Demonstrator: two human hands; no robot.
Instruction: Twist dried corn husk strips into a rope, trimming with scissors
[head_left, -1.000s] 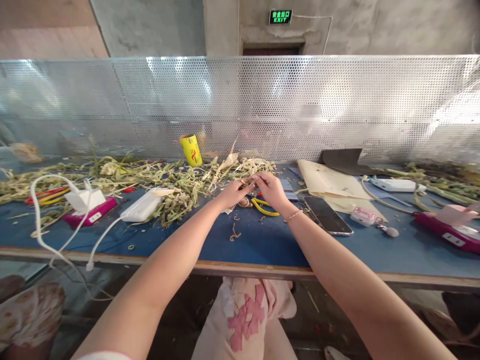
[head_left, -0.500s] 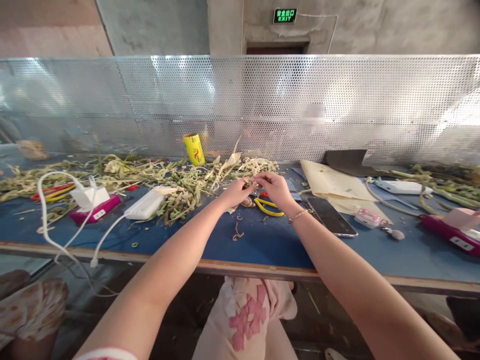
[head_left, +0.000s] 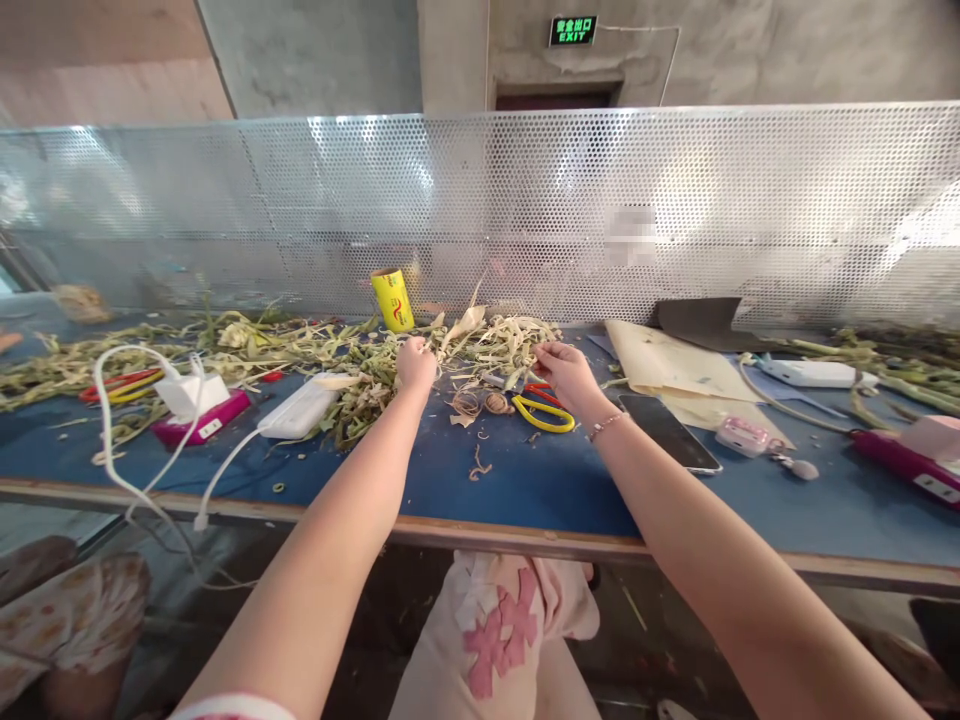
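Observation:
My left hand [head_left: 416, 364] reaches into a heap of pale dried leaf strips [head_left: 495, 338] on the blue table [head_left: 525, 480], its fingers curled down among the strips. My right hand [head_left: 564, 372] hovers at the right side of the heap with fingers pinched on a thin strip. Yellow-handled scissors [head_left: 541, 409] lie just below the right hand. Small curled strip coils [head_left: 480, 402] sit between the two hands.
A yellow tape roll [head_left: 393, 299] stands at the back by the perforated metal screen [head_left: 675, 200]. A white power bank [head_left: 294, 412], a charger with cable [head_left: 191, 396], a phone [head_left: 671, 432], brown paper [head_left: 675, 372] and more green stalks [head_left: 187, 350] lie about. A person's patterned sleeve [head_left: 67, 620] is lower left.
My hands were together at the heap's edge; now they have parted. The left hand moved left and further back into the strips, the right hand drifted slightly right.

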